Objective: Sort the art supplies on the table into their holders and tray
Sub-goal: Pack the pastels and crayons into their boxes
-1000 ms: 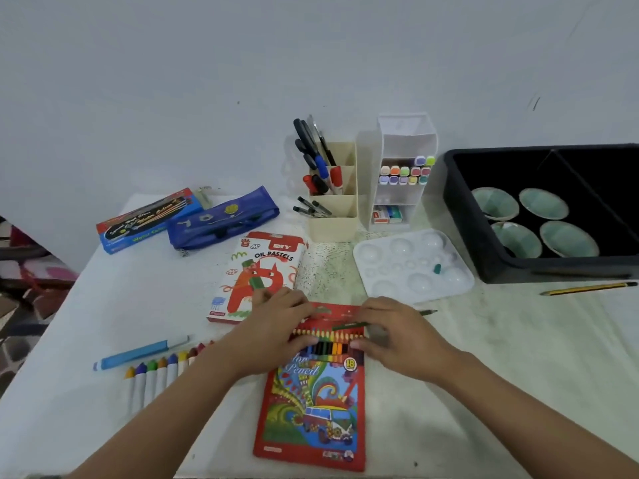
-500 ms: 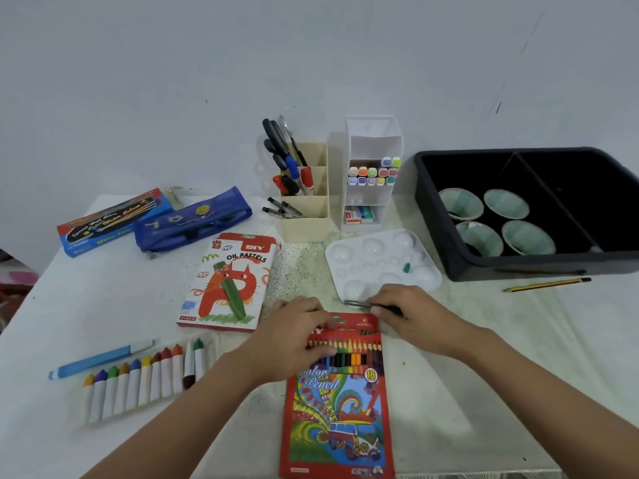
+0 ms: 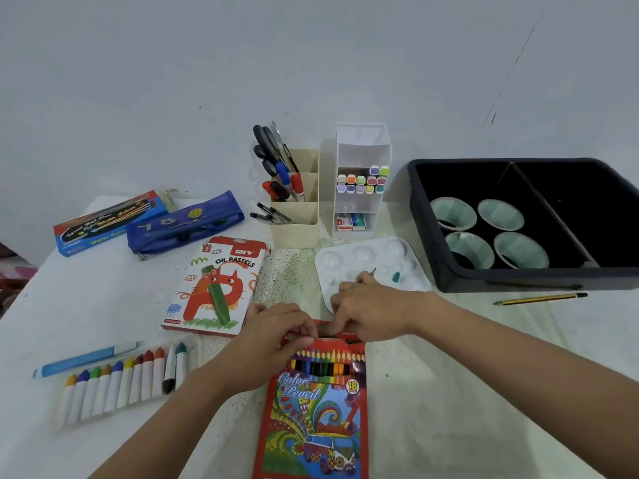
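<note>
Left hand [image 3: 273,340] pinches the top edge of a red colour pencil box [image 3: 316,413] lying flat; right hand [image 3: 371,311], fingers curled, grips a pencil [image 3: 372,272] beside it.

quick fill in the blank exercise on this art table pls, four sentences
1. The black tray holds ___ pale green bowls.
2. The left hand pinches the top of the color pencil box, which is printed with the number ___.
3. The right hand holds a pencil whose tip lies over the white ___.
4. The beige holder has pens and black-handled ___ standing in it.

Missing words: four; 18; palette; scissors
</note>
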Available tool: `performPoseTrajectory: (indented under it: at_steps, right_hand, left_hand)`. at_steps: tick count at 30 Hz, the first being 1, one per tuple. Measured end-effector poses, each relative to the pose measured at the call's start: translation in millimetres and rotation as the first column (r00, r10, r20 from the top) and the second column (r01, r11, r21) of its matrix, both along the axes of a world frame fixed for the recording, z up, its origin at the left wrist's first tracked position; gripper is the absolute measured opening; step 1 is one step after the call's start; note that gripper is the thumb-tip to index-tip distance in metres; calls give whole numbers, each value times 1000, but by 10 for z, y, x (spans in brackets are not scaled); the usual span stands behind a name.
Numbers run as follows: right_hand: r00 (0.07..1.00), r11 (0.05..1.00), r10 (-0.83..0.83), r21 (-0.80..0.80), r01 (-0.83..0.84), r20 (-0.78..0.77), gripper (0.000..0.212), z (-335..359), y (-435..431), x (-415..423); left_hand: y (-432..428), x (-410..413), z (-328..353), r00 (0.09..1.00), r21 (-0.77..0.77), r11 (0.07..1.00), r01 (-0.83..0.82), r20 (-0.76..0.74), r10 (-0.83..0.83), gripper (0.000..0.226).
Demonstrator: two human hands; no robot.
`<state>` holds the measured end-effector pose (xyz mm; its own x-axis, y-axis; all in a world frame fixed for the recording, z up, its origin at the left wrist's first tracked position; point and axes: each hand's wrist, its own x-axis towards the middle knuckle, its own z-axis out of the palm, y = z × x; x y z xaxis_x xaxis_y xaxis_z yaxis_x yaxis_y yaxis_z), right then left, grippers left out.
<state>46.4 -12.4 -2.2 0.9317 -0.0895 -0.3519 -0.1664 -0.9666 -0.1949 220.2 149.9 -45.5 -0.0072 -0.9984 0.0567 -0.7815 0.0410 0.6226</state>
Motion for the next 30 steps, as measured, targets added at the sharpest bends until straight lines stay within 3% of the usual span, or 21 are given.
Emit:
performPoseTrajectory:
  at_steps: [7, 11, 14, 17, 21, 25, 28, 30]
  right_hand:
    - [997, 963, -39, 264, 56, -72, 19, 50, -127, 342]
    - [993, 982, 42, 189, -21, -108, 16, 6, -103, 524]
    - [995, 990, 81, 118, -74, -55, 16, -32, -90, 531]
    - [1000, 987, 13, 160, -17, 27, 19, -71, -116, 475]
    - [991, 981, -31, 192, 6, 131, 40, -38, -101, 457]
    - [965, 971, -208, 150, 184, 162, 53, 36, -262, 365]
    - [901, 916, -402, 55, 398, 165, 62, -30, -271, 309]
    - [856, 877, -480, 83, 473, 193, 64, -118, -213, 327]
  left_hand:
    - [-8, -33, -48, 999, -7, 999, -53, 12, 53, 4]
    - [10, -65, -83, 997, -70, 995, -73, 35, 76, 4]
    - [76, -59, -128, 989, -124, 984, -126, 66, 135, 26]
    - [163, -59, -150, 976, -151, 973, -176, 104, 193, 46]
    - [192, -149, -144, 969, -112, 972, -209, 110, 221, 52]
    - [205, -174, -157, 965, -85, 968, -237, 92, 244, 49]
    - [225, -181, -181, 960, -80, 961, -266, 71, 272, 51]
    - [230, -188, -189, 954, -69, 955, -288, 60, 292, 53]
